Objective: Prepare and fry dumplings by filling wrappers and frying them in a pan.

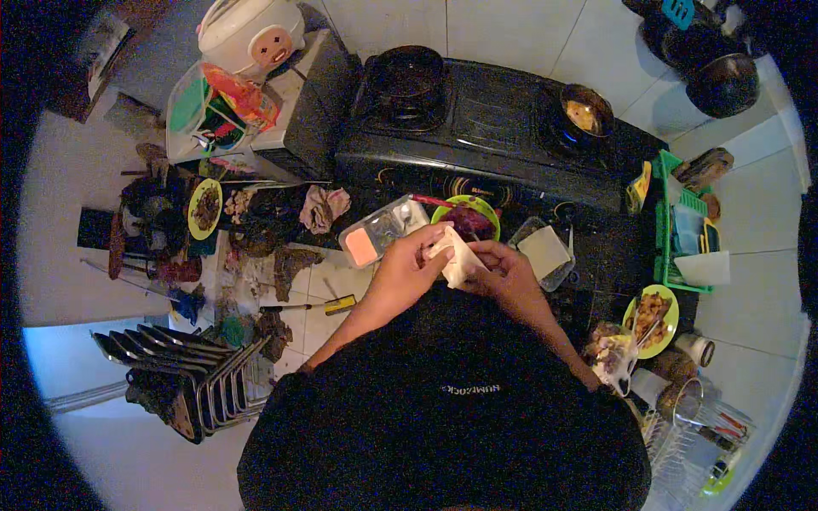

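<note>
Between my left hand (404, 263) and my right hand (508, 265) is a pale, thin, folded wrapper (461, 255). Fingers of both hands pinch it, and its contents cannot be seen. Just beyond it sits a lime-green bowl (496, 216) of dark purple filling (470, 223), partly hidden by my hands. A red-handled utensil (434, 201) lies across the bowl's rim. Left of the bowl is a clear plastic container (386, 223) with a pinkish-orange block (362, 246) at one end. To the right, square pale sheets (543, 252) lie on a clear container (561, 281).
Behind the bowl stands a black gas stove (498, 115). A small pan (585, 112) sits over a blue flame at its right. A crumpled cloth (324, 209) lies left; a green rack (666, 223) and a plate of food (652, 319) stand right. Stacked chairs (192, 377) are lower left.
</note>
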Available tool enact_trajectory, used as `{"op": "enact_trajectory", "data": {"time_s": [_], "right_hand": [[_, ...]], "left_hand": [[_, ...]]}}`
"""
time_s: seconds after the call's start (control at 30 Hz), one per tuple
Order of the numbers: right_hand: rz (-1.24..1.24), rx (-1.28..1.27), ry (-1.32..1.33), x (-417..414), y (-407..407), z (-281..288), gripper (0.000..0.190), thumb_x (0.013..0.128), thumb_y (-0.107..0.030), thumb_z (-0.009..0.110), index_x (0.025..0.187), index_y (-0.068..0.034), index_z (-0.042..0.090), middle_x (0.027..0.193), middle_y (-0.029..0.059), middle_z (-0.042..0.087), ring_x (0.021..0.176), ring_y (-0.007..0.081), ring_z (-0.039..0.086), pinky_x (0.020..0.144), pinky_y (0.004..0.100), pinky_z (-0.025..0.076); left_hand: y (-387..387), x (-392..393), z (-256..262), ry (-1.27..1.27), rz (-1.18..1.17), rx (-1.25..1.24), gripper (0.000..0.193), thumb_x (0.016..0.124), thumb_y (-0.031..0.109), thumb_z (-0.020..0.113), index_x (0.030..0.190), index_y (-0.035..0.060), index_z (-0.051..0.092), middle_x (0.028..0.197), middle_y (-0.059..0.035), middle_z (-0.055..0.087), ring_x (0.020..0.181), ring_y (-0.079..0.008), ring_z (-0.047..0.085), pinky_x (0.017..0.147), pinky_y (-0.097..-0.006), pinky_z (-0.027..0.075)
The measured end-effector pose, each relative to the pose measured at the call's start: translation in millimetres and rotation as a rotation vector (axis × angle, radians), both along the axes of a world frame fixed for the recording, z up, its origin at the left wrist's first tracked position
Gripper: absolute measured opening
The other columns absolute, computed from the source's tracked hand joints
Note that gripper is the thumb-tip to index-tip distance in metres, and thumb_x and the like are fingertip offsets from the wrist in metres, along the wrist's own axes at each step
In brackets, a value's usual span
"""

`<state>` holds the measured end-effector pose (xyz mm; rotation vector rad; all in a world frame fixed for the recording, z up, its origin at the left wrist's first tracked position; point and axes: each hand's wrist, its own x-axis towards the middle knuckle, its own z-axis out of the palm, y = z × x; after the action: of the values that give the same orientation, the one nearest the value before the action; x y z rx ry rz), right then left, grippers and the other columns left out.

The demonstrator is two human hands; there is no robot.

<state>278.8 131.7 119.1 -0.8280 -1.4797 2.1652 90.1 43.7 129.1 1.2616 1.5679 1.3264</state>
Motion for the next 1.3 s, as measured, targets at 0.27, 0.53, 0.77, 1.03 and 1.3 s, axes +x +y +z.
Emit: {"op": "enact_trajectory", "data": {"time_s": [0.27, 0.53, 0.77, 1.03, 1.3], "right_hand": [[0.024, -0.170, -0.001, -0.7, 1.6, 4.6, 0.044, 0.092, -0.014, 0.071, 0.130, 0.002, 0.054, 0.111, 0.0170, 0.070, 0.097, 0.0227, 0.070, 0.082, 0.0325, 0.060], [0.050, -0.128, 0.031, -0.4, 1.6, -7.2, 0.033, 0.097, -0.018, 0.065, 0.122, 0.004, 0.061, 0.110, 0.0108, 0.070, 0.097, 0.0177, 0.068, 0.084, 0.0296, 0.058], [0.080, -0.254, 0.083, 1.7, 0.4, 6.3, 0.037, 0.101, -0.014, 0.055, 0.130, 0.008, 0.052, 0.123, 0.0179, 0.062, 0.110, 0.0274, 0.065, 0.097, 0.0373, 0.057], [0.128, -0.242, 0.120, 4.9, -0.5, 2.9, 0.043, 0.102, -0.021, 0.050, 0.132, 0.009, 0.050, 0.127, 0.0189, 0.061, 0.114, 0.0302, 0.064, 0.100, 0.0418, 0.054], [0.229, -0.060, 0.177, 10.7, 2.5, -11.7, 0.047, 0.088, -0.021, 0.072, 0.127, 0.000, 0.058, 0.118, 0.0103, 0.069, 0.105, 0.0190, 0.066, 0.092, 0.0354, 0.054]], "left_hand": [[-0.6, 4.0, 23.7, 0.243, 0.038, -0.074, 0.023, 0.095, 0.011, 0.064, 0.114, -0.0009, 0.069, 0.102, -0.0140, 0.074, 0.092, -0.0198, 0.071, 0.083, -0.0316, 0.054], [1.3, -0.2, 33.2, 0.362, -0.080, 0.081, 0.022, 0.092, 0.007, 0.063, 0.113, 0.0010, 0.070, 0.106, -0.0170, 0.070, 0.096, -0.0296, 0.070, 0.082, -0.0358, 0.054], [-2.7, 2.4, 37.7, 0.378, -0.112, 0.146, 0.021, 0.091, 0.008, 0.066, 0.111, 0.0028, 0.073, 0.110, -0.0150, 0.071, 0.107, -0.0258, 0.067, 0.094, -0.0340, 0.051], [-5.5, -5.0, 24.3, 0.276, -0.141, 0.074, 0.025, 0.094, 0.008, 0.065, 0.117, 0.0012, 0.069, 0.110, -0.0125, 0.072, 0.103, -0.0217, 0.067, 0.094, -0.0333, 0.050], [-10.8, -0.1, 28.7, -0.243, -0.068, -0.149, 0.030, 0.090, 0.011, 0.072, 0.118, 0.0020, 0.070, 0.102, -0.0037, 0.073, 0.088, -0.0061, 0.064, 0.078, -0.0217, 0.050]]}}
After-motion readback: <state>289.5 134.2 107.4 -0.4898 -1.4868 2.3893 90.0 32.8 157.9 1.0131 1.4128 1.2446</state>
